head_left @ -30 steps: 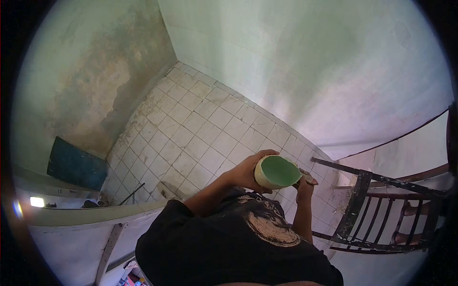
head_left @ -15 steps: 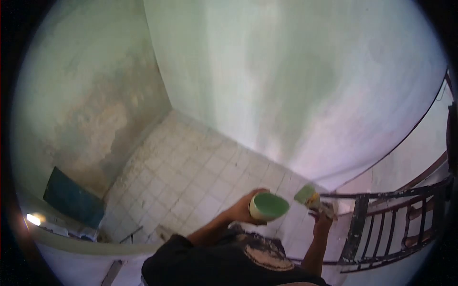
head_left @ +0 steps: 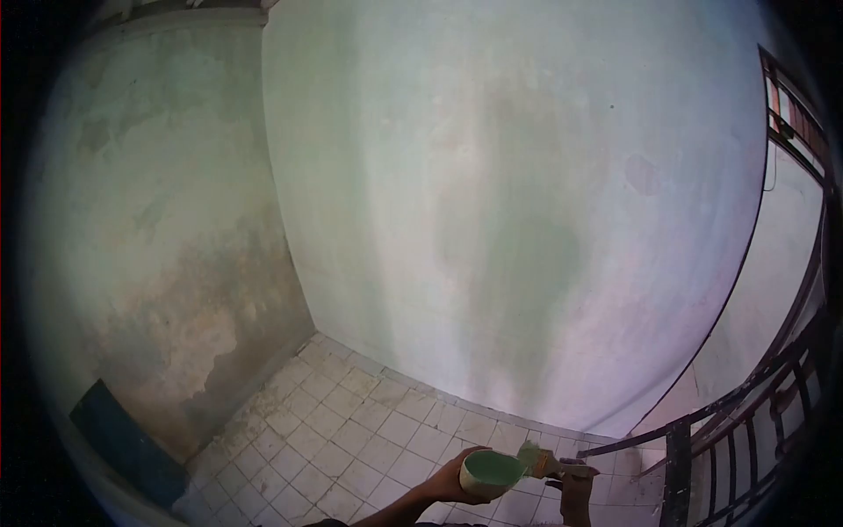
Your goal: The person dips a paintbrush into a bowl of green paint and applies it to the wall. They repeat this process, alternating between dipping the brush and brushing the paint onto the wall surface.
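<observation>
My left hand (head_left: 448,480) is wrapped round the side of a pale bowl (head_left: 490,488) that holds green paint (head_left: 492,468). The bowl tips slightly, its opening facing me. In my right hand (head_left: 576,490) is a wide paintbrush (head_left: 546,463), gripped by its handle. Its bristles, coated green, point left and overlap the bowl's right rim in this view. Both hands are low in the frame, over the tiled floor, and my forearms are partly cut off by the bottom edge.
A large wall (head_left: 421,220) in patchy pale green stands ahead. The left wall (head_left: 193,342) has peeling, stained plaster. A dark board (head_left: 127,448) leans there. White tiles (head_left: 351,430) cover the floor. Dark metal railings (head_left: 729,465) run along the right, close to my right hand.
The view has tilted up, so more wall shows and my hands sit lower in the frame. The paintbrush has come left, from apart to right at the bowl's rim.
</observation>
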Available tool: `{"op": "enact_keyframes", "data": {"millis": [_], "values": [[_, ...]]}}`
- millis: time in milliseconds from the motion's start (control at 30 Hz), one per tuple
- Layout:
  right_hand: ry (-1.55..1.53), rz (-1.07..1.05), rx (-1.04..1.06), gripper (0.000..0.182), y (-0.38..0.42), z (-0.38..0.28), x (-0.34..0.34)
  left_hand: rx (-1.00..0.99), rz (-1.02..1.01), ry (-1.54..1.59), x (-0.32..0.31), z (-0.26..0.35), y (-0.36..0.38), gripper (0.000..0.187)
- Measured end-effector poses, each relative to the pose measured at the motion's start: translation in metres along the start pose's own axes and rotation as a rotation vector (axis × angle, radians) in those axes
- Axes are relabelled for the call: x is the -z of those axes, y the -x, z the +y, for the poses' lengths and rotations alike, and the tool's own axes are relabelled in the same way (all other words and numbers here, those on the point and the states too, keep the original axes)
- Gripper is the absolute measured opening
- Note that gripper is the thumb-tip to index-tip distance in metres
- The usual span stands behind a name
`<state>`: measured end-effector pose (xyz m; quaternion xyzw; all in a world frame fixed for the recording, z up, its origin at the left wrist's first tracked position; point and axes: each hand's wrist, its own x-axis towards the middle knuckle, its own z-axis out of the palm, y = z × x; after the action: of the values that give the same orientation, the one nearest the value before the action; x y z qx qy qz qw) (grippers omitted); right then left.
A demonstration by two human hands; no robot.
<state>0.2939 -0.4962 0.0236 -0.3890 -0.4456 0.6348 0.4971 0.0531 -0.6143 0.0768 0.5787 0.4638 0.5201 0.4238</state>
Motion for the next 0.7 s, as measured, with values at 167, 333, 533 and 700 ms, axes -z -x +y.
{"op": "enact_keyframes", "data": {"millis": [167, 333, 533, 700], "values": [[-0.025, 0.007, -0.022, 0.024, -0.002, -0.001, 0.005, -0.005, -0.039, -0.282, -0.003, -0.030, -0.013, 0.097], [-0.025, -0.008, -0.070, 0.022, 0.001, -0.007, 0.007, 0.067, -0.043, -0.210, -0.008, -0.014, -0.016, 0.096], [0.068, -0.004, 0.019, 0.010, -0.002, 0.016, 0.027, -0.064, -0.161, -0.219, -0.014, -0.022, -0.024, 0.097], [0.280, -0.014, 0.186, 0.010, -0.013, 0.051, 0.058, -0.099, -0.298, -0.207, -0.020, -0.024, -0.035, 0.098]]}}
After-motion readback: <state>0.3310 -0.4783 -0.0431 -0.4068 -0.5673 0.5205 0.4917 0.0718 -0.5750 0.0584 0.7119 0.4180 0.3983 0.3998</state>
